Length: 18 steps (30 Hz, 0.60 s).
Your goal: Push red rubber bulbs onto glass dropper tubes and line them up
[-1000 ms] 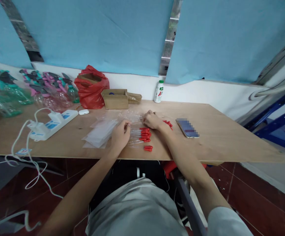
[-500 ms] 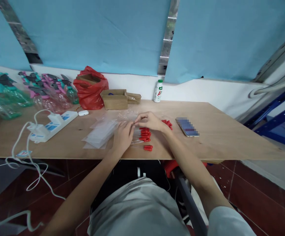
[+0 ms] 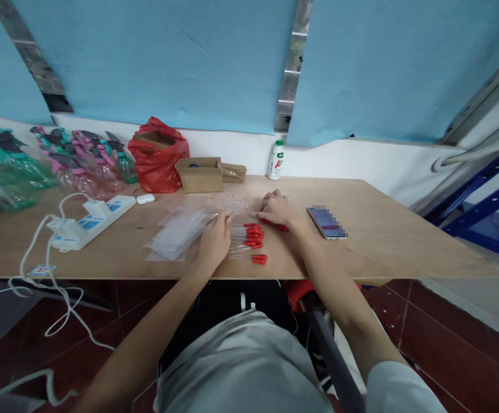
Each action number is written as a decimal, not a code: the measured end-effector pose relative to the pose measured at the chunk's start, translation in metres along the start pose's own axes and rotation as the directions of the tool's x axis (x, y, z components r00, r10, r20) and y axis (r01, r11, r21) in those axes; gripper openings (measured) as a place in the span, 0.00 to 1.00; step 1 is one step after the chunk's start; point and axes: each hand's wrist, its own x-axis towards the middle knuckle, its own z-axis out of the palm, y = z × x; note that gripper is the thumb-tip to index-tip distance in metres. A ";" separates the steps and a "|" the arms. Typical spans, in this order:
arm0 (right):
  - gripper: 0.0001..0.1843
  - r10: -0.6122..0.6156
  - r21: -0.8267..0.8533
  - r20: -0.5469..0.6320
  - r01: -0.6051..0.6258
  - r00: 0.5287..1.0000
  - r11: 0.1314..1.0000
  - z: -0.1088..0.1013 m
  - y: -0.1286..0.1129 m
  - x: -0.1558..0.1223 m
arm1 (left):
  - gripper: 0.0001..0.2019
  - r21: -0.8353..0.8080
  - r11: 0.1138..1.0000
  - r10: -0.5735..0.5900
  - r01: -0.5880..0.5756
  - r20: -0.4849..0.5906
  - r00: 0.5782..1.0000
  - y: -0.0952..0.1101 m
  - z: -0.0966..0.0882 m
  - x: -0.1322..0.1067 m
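Several glass droppers with red rubber bulbs [image 3: 249, 236] lie in a row on the wooden table [image 3: 382, 241] in front of me. My left hand [image 3: 215, 238] rests just left of them, fingers pinched on a thin glass tube whose tip points toward the clear bags. My right hand [image 3: 277, 209] is curled palm-down over a small pile of loose red bulbs [image 3: 275, 225], covering most of it. A stack of small clear plastic bags [image 3: 176, 232] lies left of my left hand.
A phone [image 3: 327, 222] lies right of my right hand. At the back stand a cardboard box [image 3: 200, 174], a red plastic bag [image 3: 159, 155] and a white bottle [image 3: 276, 160]. A power strip [image 3: 88, 217] with cables and spray bottles [image 3: 81, 160] fill the left.
My right hand, which had come to meet the left hand over the droppers, has moved back right onto the loose red bulbs. My left hand stays in place.
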 end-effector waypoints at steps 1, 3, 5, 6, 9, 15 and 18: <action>0.20 0.008 -0.022 0.017 -0.008 1.000 1.000 0.002 -0.001 0.000 | 0.11 0.003 1.000 0.003 -0.003 -0.013 1.000 0.000 0.000 0.000; 0.16 0.018 -0.059 0.039 -0.016 0.999 0.998 0.006 -0.003 0.001 | 0.10 0.005 1.000 0.001 -0.001 -0.044 0.999 0.000 0.000 -0.001; 0.12 0.021 -0.071 0.051 -0.018 0.998 0.997 0.008 -0.004 0.002 | 0.10 0.010 1.000 -0.009 0.010 -0.061 0.998 0.001 0.000 -0.001; 0.11 0.020 -0.069 0.056 -0.017 0.998 0.997 0.009 -0.005 0.002 | 0.11 0.017 1.000 -0.013 0.014 -0.061 0.998 0.001 -0.001 -0.001; 0.11 0.007 -0.045 0.067 -0.004 0.998 0.999 0.011 -0.005 0.001 | 0.12 0.056 0.998 -0.013 0.015 -0.036 0.999 0.002 -0.002 -0.001; 0.09 -0.048 0.039 0.091 0.045 0.995 0.998 0.014 -0.009 0.002 | 0.11 0.056 0.998 0.001 -0.002 0.026 1.000 0.003 -0.002 0.000; 0.13 -0.063 0.121 0.003 0.062 0.998 0.991 0.012 -0.010 0.004 | 0.12 0.032 0.999 0.023 -0.024 0.026 0.999 0.001 -0.002 0.000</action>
